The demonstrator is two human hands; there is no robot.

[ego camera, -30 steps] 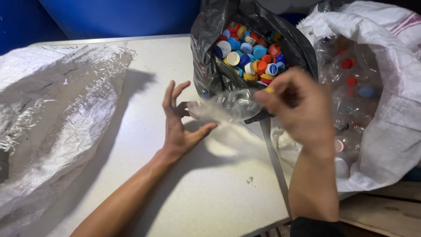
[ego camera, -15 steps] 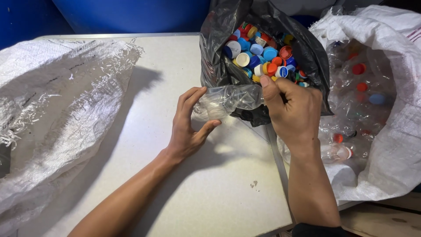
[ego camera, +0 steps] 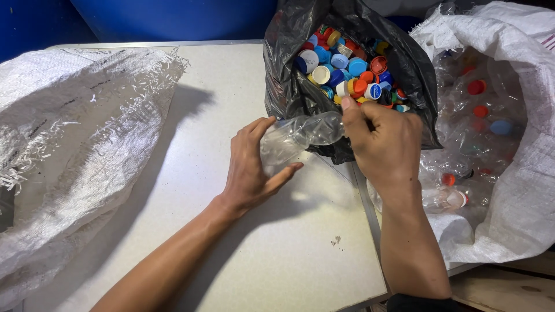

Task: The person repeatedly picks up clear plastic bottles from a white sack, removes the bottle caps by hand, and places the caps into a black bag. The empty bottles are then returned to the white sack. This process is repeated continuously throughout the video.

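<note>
A clear, crushed plastic bottle [ego camera: 300,137] lies sideways above the pale table [ego camera: 254,254], held between both hands. My left hand [ego camera: 252,167] wraps around its base end, thumb under it. My right hand [ego camera: 383,143] is closed over its neck end, right at the mouth of a black plastic bag [ego camera: 289,92] filled with several coloured bottle caps [ego camera: 347,69]. Whether a cap sits under my right fingers is hidden.
A white woven sack [ego camera: 509,138] at the right holds several clear capped bottles. Another white woven sack [ego camera: 63,144] lies flat across the table's left side. A blue wall [ego camera: 173,17] stands behind the table. The table's right edge runs under my right forearm.
My left hand went from open beside the bottle to gripping it. My right hand stayed on the neck end and both hands came closer to the black bag.
</note>
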